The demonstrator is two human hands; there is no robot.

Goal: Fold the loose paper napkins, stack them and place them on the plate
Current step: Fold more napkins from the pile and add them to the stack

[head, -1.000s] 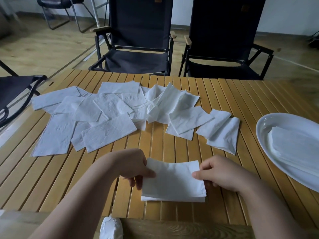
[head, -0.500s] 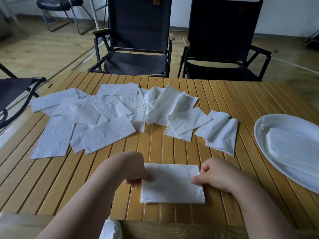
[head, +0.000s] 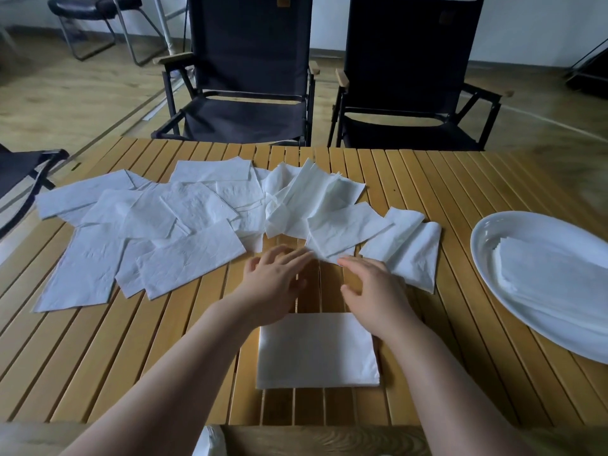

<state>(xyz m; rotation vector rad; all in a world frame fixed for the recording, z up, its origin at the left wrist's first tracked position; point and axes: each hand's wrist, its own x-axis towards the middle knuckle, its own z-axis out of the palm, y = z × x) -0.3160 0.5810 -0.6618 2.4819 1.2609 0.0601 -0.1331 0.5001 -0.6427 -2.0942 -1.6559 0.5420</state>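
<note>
Folded napkin stack (head: pixel 317 350) lies lower centre, squared up, likely parked to receive the next one. Left hand (head: pixel 273 284) and right hand (head: pixel 371 291) hover mid-frame at the edge of the loose napkins (head: pixel 184 225), fingers straight, spread, holding nothing. Plate (head: pixel 483 235), right edge, already holds folded napkins.

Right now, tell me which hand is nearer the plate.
Right. The right hand is left of the plate and apart from it; the left hand is farther left still, beyond the right hand.
</note>
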